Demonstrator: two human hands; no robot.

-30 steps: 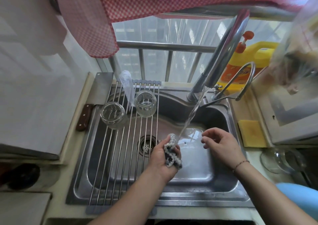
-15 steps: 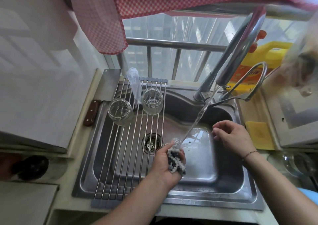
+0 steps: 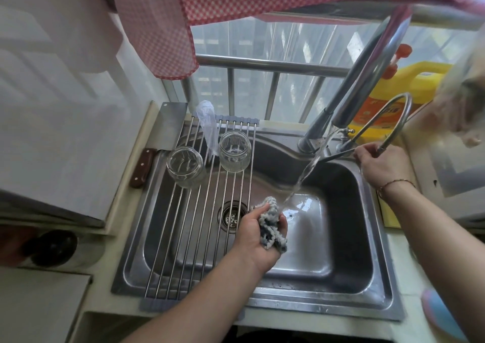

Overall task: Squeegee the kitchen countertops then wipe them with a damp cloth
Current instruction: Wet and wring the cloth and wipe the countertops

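Note:
My left hand (image 3: 250, 233) grips a bunched grey knitted cloth (image 3: 270, 220) low over the steel sink (image 3: 315, 303), just right of the drain. Water runs from the tap spout (image 3: 338, 122) in a slanted stream that lands at the cloth's upper edge. My right hand (image 3: 381, 162) is at the back right of the sink, with its fingers curled round the tap lever (image 3: 338, 155) beside the tap's base. No squeegee is in view.
A roll-up wire rack (image 3: 210, 224) covers the sink's left half and carries two upturned glass jars (image 3: 185, 166) (image 3: 234, 151) and a plastic bag (image 3: 208, 128). A cleaver (image 3: 170, 124) lies at the left rim. A yellow detergent jug (image 3: 420, 80) stands behind the tap.
My right hand has left the spot beside the cloth and gone up and back to the tap lever. My left hand keeps the cloth under the stream.

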